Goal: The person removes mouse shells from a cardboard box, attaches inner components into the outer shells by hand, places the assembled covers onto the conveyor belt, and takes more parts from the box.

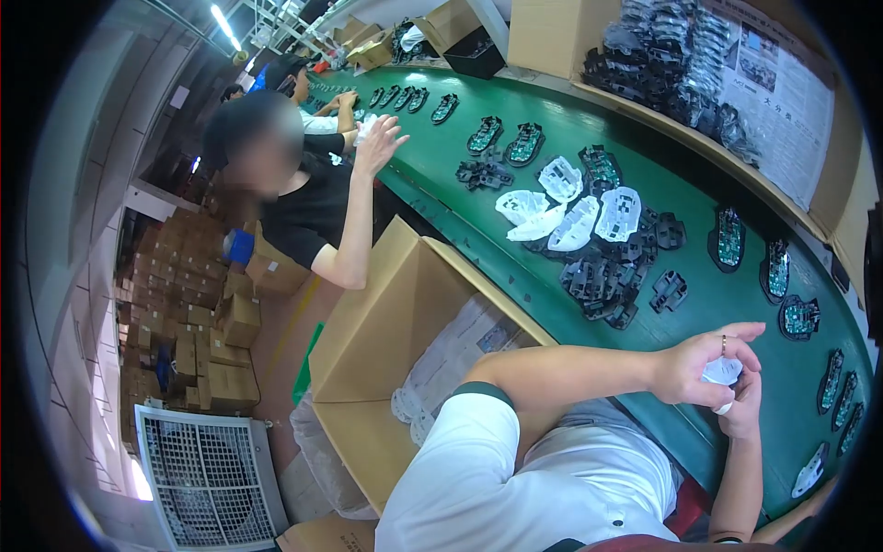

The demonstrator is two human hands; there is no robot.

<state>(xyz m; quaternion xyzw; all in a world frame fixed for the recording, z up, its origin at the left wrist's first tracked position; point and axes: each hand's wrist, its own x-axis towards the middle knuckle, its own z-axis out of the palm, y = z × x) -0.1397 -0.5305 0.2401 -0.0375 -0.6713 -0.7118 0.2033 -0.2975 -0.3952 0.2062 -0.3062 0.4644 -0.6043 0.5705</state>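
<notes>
In front of my body, to the right in the head view, my two hands are together around a small white plastic piece [722, 371]. My left hand [685, 370], with a ring on one finger, curls over it from the left. From below, my right hand [745, 405] closes on the same piece. Fingers cover most of it, so its full shape is hidden. Close by on the green work surface [515, 294] lie a heap of black plastic parts [598, 285], several white shells [578, 224] and a single black part [670, 291].
Circuit boards in black housings [727, 239] line the far side. An open cardboard box [368, 368] stands at my left. Behind the surface, another carton [773, 110] holds bagged parts. A co-worker [313, 202] sits to the left; another person's forearm [809, 504] reaches in at lower right.
</notes>
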